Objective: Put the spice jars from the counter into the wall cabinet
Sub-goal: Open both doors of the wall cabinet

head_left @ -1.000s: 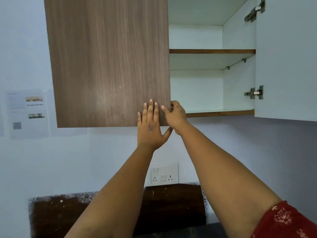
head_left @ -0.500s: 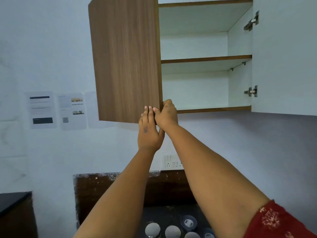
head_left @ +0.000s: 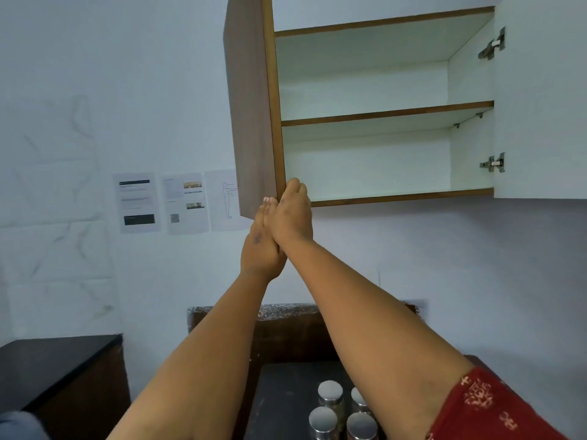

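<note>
The wall cabinet (head_left: 381,198) stands open, with two white shelves bare inside. Its left wooden door (head_left: 251,122) is swung out almost edge-on to me. My right hand (head_left: 292,214) grips the lower corner of that door's edge. My left hand (head_left: 259,246) lies flat against the door's outer face just below and left of the right hand, fingers together. Several spice jars (head_left: 330,396) with silver lids stand on the dark counter (head_left: 286,392) below, partly hidden by my right forearm.
The right cabinet door (head_left: 540,96) hangs wide open, white inside, with two metal hinges. Papers (head_left: 165,201) are stuck on the wall to the left. A black side counter (head_left: 54,360) sits at lower left. A dark backsplash (head_left: 286,331) runs behind the counter.
The left door has swung from nearly closed to almost fully open, both hands riding its lower corner. My view has dropped, bringing the jars on the counter into sight.
</note>
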`<state>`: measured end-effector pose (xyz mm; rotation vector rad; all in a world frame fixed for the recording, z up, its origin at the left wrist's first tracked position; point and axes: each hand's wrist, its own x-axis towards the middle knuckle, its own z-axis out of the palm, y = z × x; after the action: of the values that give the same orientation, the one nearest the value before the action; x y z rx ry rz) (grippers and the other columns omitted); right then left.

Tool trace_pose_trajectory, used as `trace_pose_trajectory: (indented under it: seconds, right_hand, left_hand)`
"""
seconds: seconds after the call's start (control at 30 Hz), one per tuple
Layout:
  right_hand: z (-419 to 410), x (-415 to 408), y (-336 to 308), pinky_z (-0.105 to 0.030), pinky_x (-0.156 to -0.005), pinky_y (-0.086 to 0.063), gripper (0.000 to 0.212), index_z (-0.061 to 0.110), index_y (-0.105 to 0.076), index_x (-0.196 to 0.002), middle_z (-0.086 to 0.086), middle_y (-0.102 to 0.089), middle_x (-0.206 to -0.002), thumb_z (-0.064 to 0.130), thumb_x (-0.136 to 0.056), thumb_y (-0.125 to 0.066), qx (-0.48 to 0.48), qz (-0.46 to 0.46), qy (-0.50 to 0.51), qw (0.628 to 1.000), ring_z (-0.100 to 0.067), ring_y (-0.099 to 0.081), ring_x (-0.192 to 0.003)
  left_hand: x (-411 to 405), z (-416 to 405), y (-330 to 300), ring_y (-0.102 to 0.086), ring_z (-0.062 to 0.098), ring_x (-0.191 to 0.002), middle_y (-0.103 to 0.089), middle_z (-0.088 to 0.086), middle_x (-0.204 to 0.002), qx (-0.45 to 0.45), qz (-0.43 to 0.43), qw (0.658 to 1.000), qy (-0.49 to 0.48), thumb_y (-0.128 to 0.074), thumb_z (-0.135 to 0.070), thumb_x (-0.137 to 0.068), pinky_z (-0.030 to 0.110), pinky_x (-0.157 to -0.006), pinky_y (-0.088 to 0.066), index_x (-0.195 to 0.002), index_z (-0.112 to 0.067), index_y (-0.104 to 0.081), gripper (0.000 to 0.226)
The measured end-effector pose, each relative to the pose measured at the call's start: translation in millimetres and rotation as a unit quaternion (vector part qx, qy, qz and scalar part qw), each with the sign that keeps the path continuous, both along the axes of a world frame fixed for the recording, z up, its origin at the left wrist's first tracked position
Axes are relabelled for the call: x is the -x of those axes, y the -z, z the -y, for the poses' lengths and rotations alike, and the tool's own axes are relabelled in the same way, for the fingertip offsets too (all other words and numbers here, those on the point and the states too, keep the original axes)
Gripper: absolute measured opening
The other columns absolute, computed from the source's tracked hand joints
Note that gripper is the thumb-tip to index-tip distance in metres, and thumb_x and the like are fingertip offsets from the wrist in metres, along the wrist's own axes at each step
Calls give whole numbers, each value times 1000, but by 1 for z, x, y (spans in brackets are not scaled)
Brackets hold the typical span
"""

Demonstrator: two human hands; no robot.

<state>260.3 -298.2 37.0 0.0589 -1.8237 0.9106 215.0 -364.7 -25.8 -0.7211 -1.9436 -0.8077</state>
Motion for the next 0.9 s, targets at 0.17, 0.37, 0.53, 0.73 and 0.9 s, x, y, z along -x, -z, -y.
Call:
trace_pose_trajectory:
  seconds: [0.17, 0.37, 0.53, 0.73, 0.9]
  right_hand:
    - [44, 3, 12, -31, -71, -53, 25, 12, -46, -113, -6, -54, -107, 29, -97, -52, -53, -39, 41, 997, -22, -58, -89]
    - [98, 4, 21, -33, -73, -53, 37, 20, -43, -132, -5, -54, -113, 35, -98, -46, -40, -28, 18, 999, -24, -60, -94]
    - [125, 4, 33, -36, -85, -51, 49, 38, -24, -149, -6, -51, -127, 43, -102, -35, -52, 50, -55, 996, -26, -58, -108]
    - [144, 4, 35, -33, -83, -50, 47, 43, -27, -149, -4, -62, -122, 40, -103, -34, -97, 104, -108, 984, -24, -61, -106]
    - [161, 5, 37, -36, -87, -49, 51, 40, -23, -151, -8, -58, -126, 25, -104, -35, -159, 149, -110, 970, -28, -57, -109]
  left_hand:
    - [-5, 49, 4, -30, 23, -142, -26, 6, -158, -1, -11, 1000, 12, -39, -44, -96, 38, -112, -34, -155, -14, -15, 70]
    - [4, 104, 5, -43, 21, -128, -40, 6, -146, 18, -26, 999, -21, -44, -34, -99, 26, -97, -36, -152, -14, -23, 61]
    - [5, 140, 6, -52, 21, -117, -54, 2, -132, -37, -13, 999, -37, -40, -37, -101, 30, -87, -44, -141, -22, -34, 44]
    - [2, 174, 8, -53, 21, -117, -58, 1, -129, -101, -9, 995, -24, -24, -45, -102, 42, -93, -48, -136, -21, -41, 45]
    - [7, 196, 12, -50, 26, -125, -53, 7, -137, -140, 10, 989, -49, -25, -32, -104, 48, -101, -45, -144, -15, -36, 45]
